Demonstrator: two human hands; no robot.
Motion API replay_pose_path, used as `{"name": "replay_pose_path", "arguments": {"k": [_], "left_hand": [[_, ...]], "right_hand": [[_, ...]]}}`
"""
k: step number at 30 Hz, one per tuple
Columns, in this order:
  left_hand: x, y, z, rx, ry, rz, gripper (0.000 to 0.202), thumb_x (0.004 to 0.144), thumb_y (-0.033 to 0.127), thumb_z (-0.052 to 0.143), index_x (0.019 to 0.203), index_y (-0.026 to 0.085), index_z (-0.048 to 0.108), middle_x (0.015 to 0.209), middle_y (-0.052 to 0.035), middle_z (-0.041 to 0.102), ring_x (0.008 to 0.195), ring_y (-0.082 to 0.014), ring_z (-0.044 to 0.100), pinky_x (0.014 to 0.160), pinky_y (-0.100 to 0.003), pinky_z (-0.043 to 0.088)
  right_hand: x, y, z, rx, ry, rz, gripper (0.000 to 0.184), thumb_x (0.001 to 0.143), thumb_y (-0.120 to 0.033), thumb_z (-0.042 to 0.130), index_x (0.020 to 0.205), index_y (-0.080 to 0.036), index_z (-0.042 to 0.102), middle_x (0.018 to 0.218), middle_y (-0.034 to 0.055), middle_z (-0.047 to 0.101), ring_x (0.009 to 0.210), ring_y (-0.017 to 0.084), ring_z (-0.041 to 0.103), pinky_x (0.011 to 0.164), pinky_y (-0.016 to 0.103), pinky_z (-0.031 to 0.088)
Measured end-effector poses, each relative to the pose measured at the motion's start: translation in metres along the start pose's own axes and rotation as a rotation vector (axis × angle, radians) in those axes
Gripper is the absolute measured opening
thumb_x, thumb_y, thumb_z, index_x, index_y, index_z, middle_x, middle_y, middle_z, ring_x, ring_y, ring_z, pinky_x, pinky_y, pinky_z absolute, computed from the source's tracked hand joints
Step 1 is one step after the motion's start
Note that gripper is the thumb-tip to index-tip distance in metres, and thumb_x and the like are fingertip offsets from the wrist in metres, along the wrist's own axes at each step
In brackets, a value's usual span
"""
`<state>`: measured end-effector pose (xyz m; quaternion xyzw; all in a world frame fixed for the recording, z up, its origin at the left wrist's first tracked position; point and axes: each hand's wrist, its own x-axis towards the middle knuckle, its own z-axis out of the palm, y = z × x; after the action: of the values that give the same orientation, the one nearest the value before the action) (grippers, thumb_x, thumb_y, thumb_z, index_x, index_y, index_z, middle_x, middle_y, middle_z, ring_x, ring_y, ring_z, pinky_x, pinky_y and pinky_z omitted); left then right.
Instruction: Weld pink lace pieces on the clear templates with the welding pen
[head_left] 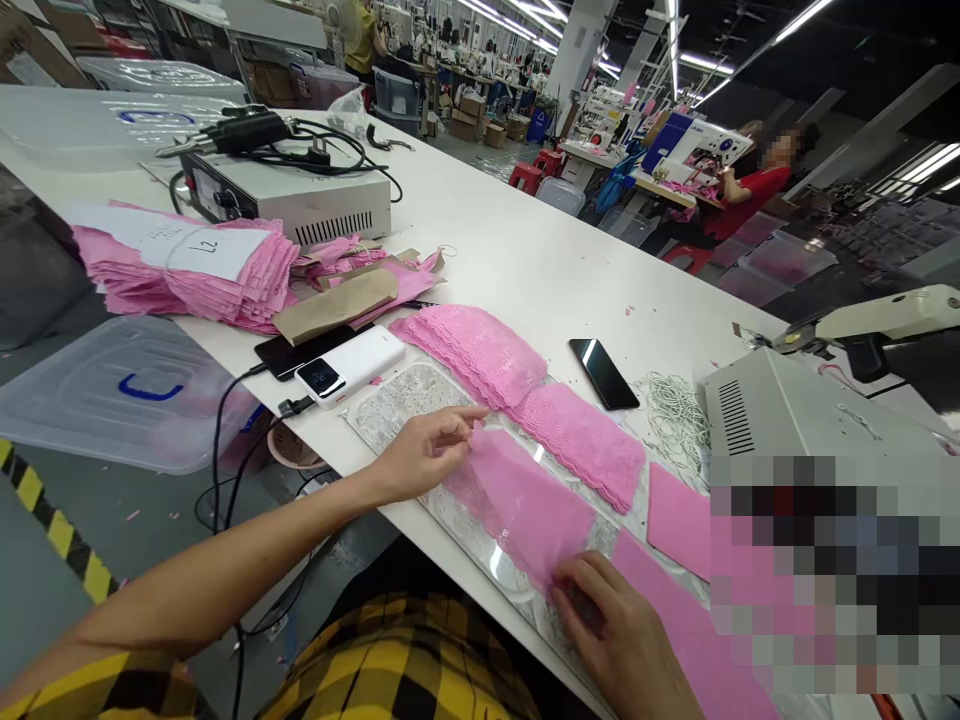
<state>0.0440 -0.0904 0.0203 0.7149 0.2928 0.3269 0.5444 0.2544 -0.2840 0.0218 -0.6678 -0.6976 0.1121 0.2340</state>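
A thin pink fabric piece (529,490) is stretched between my two hands above a clear plastic template (409,395) at the table's front edge. My left hand (431,452) pinches its upper left corner. At the lower right edge, my right hand (622,625) has thumb and fingertips closed on the same cloth. Just behind lie two stacks of pink lace, a left stack (487,350) and a right stack (581,437), with scalloped edges. To the right are flat pink fabric pieces (679,610), partly covered by the blurred patch.
A power bank (352,365), a phone (604,374) and a bundle of pale cords (675,415) lie on the white table (510,240). Grey boxes, one left (300,195) and one right (795,400), stand there. Pink bundles (195,280) sit left. Cables (225,450) hang off the edge.
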Motion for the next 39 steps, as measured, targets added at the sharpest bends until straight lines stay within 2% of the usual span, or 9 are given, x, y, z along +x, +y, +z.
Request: {"name": "replay_pose_path", "arguments": {"k": [5, 9, 14, 17, 21, 30, 33, 35, 39], "left_hand": [[-0.008, -0.005, -0.018, 0.458, 0.018, 0.081, 0.009, 0.073, 0.015, 0.049, 0.07, 0.016, 0.057, 0.108, -0.0098, 0.067, 0.084, -0.0178, 0.063, 0.068, -0.026, 0.048], [0.0, 0.006, -0.016, 0.586, 0.087, 0.193, 0.011, 0.081, 0.016, 0.05, 0.08, 0.017, 0.061, 0.093, -0.0064, 0.064, 0.086, -0.0182, 0.06, 0.076, -0.029, 0.048], [0.027, 0.01, 0.008, 0.8, -0.208, 0.251, 0.009, 0.082, 0.017, 0.059, 0.087, 0.015, 0.066, 0.096, -0.0084, 0.062, 0.089, -0.0214, 0.058, 0.08, -0.032, 0.046], [0.038, 0.004, 0.021, 0.844, -0.316, 0.284, 0.004, 0.076, 0.012, 0.062, 0.075, 0.015, 0.064, 0.087, -0.0066, 0.061, 0.083, -0.0207, 0.057, 0.077, -0.032, 0.043], [0.04, 0.0, 0.027, 0.882, -0.396, 0.329, 0.012, 0.077, 0.006, 0.057, 0.069, 0.015, 0.058, 0.081, -0.0044, 0.061, 0.08, -0.0185, 0.055, 0.077, -0.031, 0.039], [0.037, 0.003, 0.017, 0.921, -0.43, 0.342, 0.012, 0.084, 0.012, 0.057, 0.094, 0.016, 0.063, 0.084, -0.0032, 0.066, 0.084, -0.0188, 0.057, 0.085, -0.034, 0.035], [0.039, 0.003, 0.019, 0.93, -0.444, 0.34, 0.004, 0.082, 0.013, 0.06, 0.082, 0.017, 0.062, 0.079, -0.0022, 0.064, 0.081, -0.0187, 0.057, 0.081, -0.034, 0.035], [0.039, 0.004, 0.021, 0.934, -0.447, 0.35, 0.01, 0.081, 0.011, 0.059, 0.073, 0.017, 0.059, 0.078, -0.0017, 0.063, 0.08, -0.0177, 0.056, 0.08, -0.033, 0.035], [0.037, 0.005, 0.022, 0.936, -0.444, 0.381, 0.011, 0.08, 0.008, 0.058, 0.075, 0.017, 0.056, 0.077, 0.0002, 0.063, 0.079, -0.0158, 0.056, 0.081, -0.03, 0.037]], "right_hand": [[-0.002, 0.0, 0.001, -0.003, 0.017, -0.056, 0.016, 0.092, -0.024, 0.049, 0.081, -0.024, 0.061, 0.076, 0.0006, 0.064, 0.059, 0.01, 0.062, 0.05, 0.017, 0.049], [-0.004, 0.005, 0.005, -0.026, -0.001, -0.067, 0.018, 0.093, -0.025, 0.048, 0.082, -0.024, 0.062, 0.077, 0.002, 0.065, 0.06, 0.011, 0.063, 0.05, 0.018, 0.05], [-0.008, 0.013, 0.007, -0.038, -0.049, -0.073, 0.014, 0.092, -0.026, 0.05, 0.086, -0.025, 0.062, 0.082, 0.0023, 0.066, 0.065, 0.011, 0.064, 0.054, 0.018, 0.051], [-0.009, 0.015, 0.007, -0.025, -0.058, -0.076, 0.014, 0.093, -0.025, 0.049, 0.086, -0.025, 0.062, 0.082, 0.0021, 0.066, 0.065, 0.011, 0.064, 0.055, 0.018, 0.052], [-0.01, 0.015, 0.007, -0.027, -0.064, -0.065, 0.013, 0.093, -0.025, 0.049, 0.087, -0.024, 0.061, 0.082, 0.0021, 0.065, 0.067, 0.012, 0.065, 0.058, 0.018, 0.052], [-0.01, 0.017, 0.009, 0.0, -0.07, -0.059, 0.014, 0.093, -0.024, 0.048, 0.087, -0.024, 0.061, 0.082, 0.0021, 0.065, 0.066, 0.012, 0.064, 0.056, 0.018, 0.051], [-0.011, 0.019, 0.01, 0.013, -0.071, -0.058, 0.014, 0.094, -0.025, 0.048, 0.088, -0.024, 0.061, 0.083, 0.0027, 0.065, 0.067, 0.012, 0.065, 0.057, 0.019, 0.052], [-0.011, 0.02, 0.01, 0.019, -0.071, -0.061, 0.014, 0.094, -0.025, 0.048, 0.089, -0.024, 0.061, 0.084, 0.0026, 0.065, 0.068, 0.012, 0.065, 0.059, 0.019, 0.052], [-0.012, 0.02, 0.01, 0.019, -0.073, -0.064, 0.013, 0.093, -0.025, 0.049, 0.088, -0.025, 0.061, 0.083, 0.002, 0.065, 0.068, 0.012, 0.065, 0.059, 0.018, 0.053]]}}
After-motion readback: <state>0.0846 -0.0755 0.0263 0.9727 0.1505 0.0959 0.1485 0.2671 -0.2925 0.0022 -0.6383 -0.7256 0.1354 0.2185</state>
